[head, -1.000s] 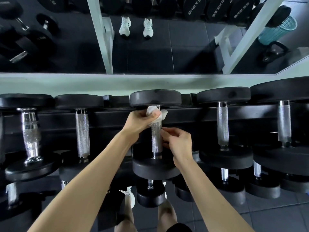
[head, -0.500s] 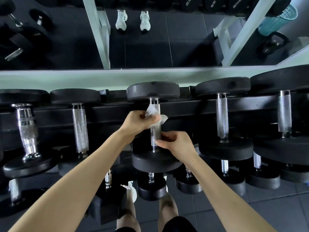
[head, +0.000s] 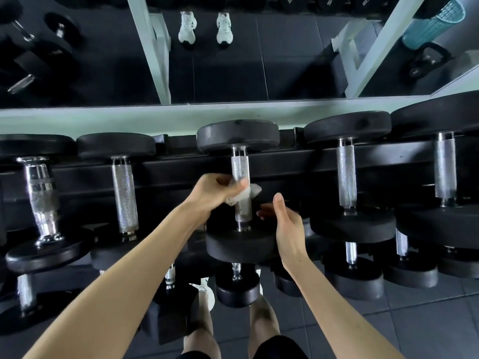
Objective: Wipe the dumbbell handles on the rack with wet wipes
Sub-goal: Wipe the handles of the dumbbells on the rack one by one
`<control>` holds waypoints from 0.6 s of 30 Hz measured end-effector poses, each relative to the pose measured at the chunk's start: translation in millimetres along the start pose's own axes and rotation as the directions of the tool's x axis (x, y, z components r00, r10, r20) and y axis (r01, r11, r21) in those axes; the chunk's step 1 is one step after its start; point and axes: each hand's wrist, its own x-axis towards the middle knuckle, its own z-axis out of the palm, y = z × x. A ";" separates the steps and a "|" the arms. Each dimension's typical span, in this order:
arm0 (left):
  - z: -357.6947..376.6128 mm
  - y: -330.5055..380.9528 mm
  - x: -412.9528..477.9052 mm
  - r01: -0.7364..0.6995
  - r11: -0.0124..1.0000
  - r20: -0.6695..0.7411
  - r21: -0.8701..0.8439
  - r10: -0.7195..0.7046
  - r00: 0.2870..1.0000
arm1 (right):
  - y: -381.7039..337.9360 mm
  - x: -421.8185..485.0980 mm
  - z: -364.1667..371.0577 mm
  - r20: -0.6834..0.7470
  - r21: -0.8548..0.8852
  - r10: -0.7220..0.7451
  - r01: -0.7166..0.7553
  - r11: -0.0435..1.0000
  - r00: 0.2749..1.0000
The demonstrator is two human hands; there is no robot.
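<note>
left hand point(head: 213, 191) pinches wet wipe point(head: 255, 190) on middle dumbbell handle point(head: 240, 167) | right hand point(head: 289, 226) slack-fingered, holding nothing, just beside handle | wipe blurred, possibly wrapped round

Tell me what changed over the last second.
The left hand slid the wet wipe down the handle of the centre dumbbell, from under the far head to mid-handle. The right hand let go of the handle's lower end and opened beside it. The dumbbell stays on the rack, the wipe still gripped.

The blurred left hand point(head: 213, 190) hides much of the wet wipe point(head: 255, 190) and part of the handle point(head: 240, 167).
</note>
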 end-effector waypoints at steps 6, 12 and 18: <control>4.0 -4.8 -6.4 -0.058 0.998 -0.043 0.020 0.059 0.997 | 8.3 3.0 -0.2 0.023 0.039 0.001 -0.002 0.999 1.000; 9.7 -3.6 -24.9 -0.059 0.996 -0.008 0.067 0.060 0.998 | 11.1 1.4 -0.1 0.005 0.051 -0.017 0.016 0.999 1.000; 3.4 20.5 23.5 -0.058 0.988 -0.315 -0.144 0.010 0.949 | 11.7 2.9 -1.1 0.016 0.104 0.025 -0.027 0.994 1.000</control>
